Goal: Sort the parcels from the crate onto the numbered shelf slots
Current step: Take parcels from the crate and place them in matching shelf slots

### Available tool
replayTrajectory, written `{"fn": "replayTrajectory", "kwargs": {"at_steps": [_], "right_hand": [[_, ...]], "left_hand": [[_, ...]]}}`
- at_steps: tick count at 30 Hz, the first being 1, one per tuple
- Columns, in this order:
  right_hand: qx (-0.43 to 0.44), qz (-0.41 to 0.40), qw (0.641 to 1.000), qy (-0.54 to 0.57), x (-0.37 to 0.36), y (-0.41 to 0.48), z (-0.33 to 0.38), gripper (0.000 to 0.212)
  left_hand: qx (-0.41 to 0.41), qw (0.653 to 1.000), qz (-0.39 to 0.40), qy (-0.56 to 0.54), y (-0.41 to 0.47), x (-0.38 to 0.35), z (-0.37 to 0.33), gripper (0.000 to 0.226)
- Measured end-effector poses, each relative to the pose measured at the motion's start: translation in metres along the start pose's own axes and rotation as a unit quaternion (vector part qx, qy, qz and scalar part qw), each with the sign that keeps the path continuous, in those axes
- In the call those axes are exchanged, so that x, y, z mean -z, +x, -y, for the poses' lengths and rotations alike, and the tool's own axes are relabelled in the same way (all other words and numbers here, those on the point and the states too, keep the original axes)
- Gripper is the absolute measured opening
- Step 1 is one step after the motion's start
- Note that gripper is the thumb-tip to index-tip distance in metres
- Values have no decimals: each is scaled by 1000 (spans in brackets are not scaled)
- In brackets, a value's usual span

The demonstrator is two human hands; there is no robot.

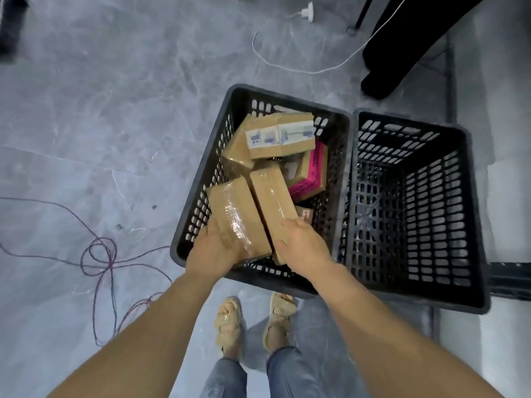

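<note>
Two black slotted crates are set side by side, touching, on a grey marbled floor (pixel 100 110). In the left crate (pixel 201 193) several brown cardboard parcels are piled loosely. A labelled parcel (pixel 280 136) is laid tilted on top at the far end, and a pink-edged parcel (pixel 309 175) is lodged partly beneath it against the right wall (its print cannot be read). Of the right crate (pixel 416 196), the slotted walls and floor are shown.

At the near end of the left crate two parcels are held side by side, touching along their long edges. A taped parcel (pixel 235 216), wrapped in glossy clear tape, is gripped at its near end by the left hand (pixel 214 249), with the fingers curled under it. A plain parcel (pixel 271 196) is gripped at its near end by the right hand (pixel 300 244), with the thumb laid across its top face.

Coloured cables (pixel 97 254) are looped on the floor to the left, and sandals (pixel 230 323) are seen below the crate.
</note>
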State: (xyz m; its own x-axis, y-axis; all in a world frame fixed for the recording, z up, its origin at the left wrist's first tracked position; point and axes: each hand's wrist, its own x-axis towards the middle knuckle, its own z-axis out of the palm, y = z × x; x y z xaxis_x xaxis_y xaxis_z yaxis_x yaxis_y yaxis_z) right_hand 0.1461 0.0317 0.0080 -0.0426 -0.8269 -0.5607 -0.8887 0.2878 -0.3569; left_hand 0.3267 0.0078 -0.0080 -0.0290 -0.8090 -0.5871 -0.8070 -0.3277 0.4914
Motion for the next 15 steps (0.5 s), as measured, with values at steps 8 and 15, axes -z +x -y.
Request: {"fn": "replayTrajectory", "kwargs": {"at_steps": [8, 15], "right_hand": [[-3, 90, 989, 119, -55, 51, -10, 7], [-45, 107, 943, 311, -42, 41, -9, 24]], "left_hand": [[138, 981, 43, -129, 48, -39, 15, 57], [157, 955, -17, -251, 41, -13, -3, 44]]}}
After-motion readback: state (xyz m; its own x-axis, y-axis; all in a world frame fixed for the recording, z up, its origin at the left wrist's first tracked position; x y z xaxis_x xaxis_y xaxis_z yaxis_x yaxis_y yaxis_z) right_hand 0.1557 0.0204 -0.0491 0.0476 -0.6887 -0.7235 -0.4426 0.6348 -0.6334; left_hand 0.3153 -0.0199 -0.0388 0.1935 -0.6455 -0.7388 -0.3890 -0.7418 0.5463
